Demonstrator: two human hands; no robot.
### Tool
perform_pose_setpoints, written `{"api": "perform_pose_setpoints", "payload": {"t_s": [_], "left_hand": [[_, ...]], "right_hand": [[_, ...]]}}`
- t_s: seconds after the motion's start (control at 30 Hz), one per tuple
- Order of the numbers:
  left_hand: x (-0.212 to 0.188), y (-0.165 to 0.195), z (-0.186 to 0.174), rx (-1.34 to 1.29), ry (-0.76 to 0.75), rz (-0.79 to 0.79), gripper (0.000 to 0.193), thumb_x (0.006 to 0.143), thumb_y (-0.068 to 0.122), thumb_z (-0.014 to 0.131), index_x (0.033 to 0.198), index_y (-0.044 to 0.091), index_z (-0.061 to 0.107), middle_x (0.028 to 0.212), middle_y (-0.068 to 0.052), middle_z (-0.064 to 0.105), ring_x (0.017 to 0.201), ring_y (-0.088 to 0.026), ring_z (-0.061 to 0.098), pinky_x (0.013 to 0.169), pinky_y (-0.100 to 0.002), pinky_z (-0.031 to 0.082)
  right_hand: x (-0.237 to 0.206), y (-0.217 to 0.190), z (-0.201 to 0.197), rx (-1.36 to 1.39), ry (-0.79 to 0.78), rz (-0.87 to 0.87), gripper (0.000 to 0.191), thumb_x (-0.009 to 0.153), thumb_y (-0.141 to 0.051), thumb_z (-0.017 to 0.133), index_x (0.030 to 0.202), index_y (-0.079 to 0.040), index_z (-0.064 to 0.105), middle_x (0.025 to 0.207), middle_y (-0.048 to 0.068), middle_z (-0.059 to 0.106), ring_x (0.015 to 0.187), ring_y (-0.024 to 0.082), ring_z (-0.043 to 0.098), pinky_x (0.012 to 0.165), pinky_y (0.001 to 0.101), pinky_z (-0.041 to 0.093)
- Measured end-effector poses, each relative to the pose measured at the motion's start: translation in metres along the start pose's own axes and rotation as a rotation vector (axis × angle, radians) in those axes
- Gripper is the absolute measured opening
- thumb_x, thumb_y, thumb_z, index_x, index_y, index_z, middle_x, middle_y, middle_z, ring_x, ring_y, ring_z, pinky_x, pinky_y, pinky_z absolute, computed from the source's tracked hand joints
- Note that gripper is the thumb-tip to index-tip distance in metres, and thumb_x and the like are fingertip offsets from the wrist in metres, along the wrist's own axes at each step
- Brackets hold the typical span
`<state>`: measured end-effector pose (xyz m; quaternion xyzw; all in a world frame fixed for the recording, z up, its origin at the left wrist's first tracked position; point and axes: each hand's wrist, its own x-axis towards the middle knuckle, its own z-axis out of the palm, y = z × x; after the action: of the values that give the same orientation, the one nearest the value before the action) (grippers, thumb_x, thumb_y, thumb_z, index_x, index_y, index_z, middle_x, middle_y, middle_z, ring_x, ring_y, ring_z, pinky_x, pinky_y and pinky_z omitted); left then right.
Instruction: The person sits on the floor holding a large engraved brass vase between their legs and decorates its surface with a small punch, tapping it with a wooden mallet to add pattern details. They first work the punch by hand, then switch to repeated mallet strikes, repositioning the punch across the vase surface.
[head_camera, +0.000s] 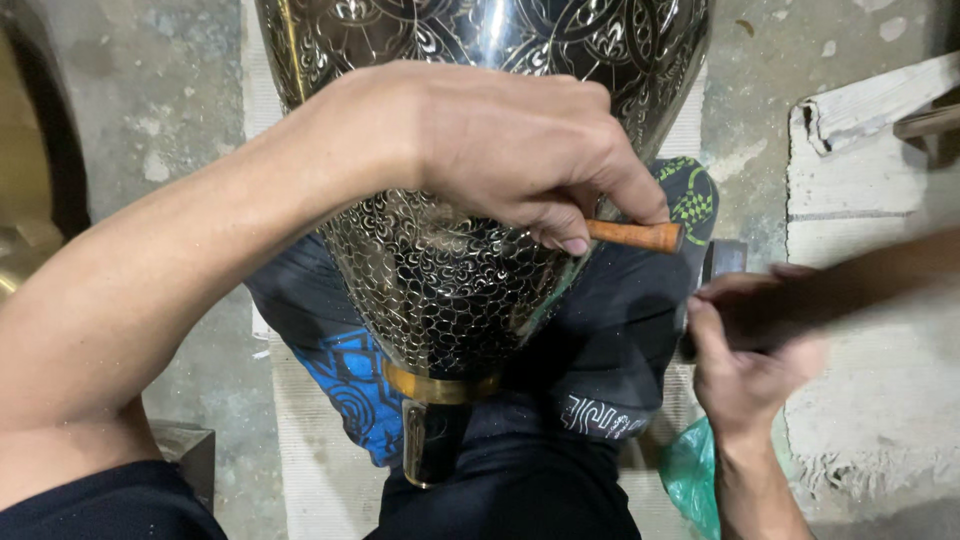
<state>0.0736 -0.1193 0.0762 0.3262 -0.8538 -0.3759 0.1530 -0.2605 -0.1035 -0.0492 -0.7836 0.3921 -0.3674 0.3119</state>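
Engraved metal vase (450, 270) lies across the person's lap, narrow gold-banded foot toward the body, wide body extending out of the top of the view. Left hand (500, 150) rests on the vase wall, fingers clamped on a chisel with an orange-brown handle (635, 235). Right hand (745, 350), just beside the vase, is closed around a dark wooden mallet (850, 285), blurred. Grey concrete floor (150, 100) beneath.

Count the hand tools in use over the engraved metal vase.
2: a short orange-brown chisel pinched in the left hand against the vase, and a blurred dark wooden-handled hammer in the right hand.
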Motion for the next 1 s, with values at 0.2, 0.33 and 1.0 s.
{"api": "perform_pose_setpoints", "payload": {"t_s": [0.2, 0.33, 1.0], "left_hand": [[-0.001, 0.0, 0.002, -0.001, 0.072, 0.08, 0.032, 0.087, 0.017, 0.076, 0.115, 0.003, 0.068, 0.083, -0.013, 0.075, 0.071, -0.031, 0.072, 0.057, -0.047, 0.046], [-0.002, -0.005, 0.002, -0.017, 0.11, 0.06, 0.037, 0.089, 0.022, 0.076, 0.12, 0.003, 0.067, 0.075, -0.01, 0.074, 0.059, -0.024, 0.07, 0.052, -0.042, 0.047], [-0.006, -0.002, 0.0, 0.043, 0.052, 0.014, 0.043, 0.086, 0.021, 0.076, 0.125, 0.005, 0.069, 0.08, -0.014, 0.075, 0.066, -0.03, 0.071, 0.057, -0.047, 0.046]], "right_hand": [[0.004, -0.008, -0.002, -0.064, -0.105, 0.086, 0.026, 0.096, 0.011, 0.07, 0.118, 0.001, 0.061, 0.092, 0.014, 0.071, 0.081, 0.017, 0.07, 0.073, 0.0274, 0.055], [0.006, -0.018, -0.009, -0.057, -0.084, 0.011, 0.045, 0.088, 0.006, 0.077, 0.126, 0.006, 0.052, 0.099, 0.018, 0.07, 0.085, 0.02, 0.069, 0.072, 0.0302, 0.054], [0.005, -0.031, 0.003, -0.147, -0.015, -0.041, 0.029, 0.085, 0.013, 0.07, 0.105, -0.006, 0.061, 0.091, 0.015, 0.069, 0.079, 0.03, 0.067, 0.095, 0.0481, 0.052]]}}
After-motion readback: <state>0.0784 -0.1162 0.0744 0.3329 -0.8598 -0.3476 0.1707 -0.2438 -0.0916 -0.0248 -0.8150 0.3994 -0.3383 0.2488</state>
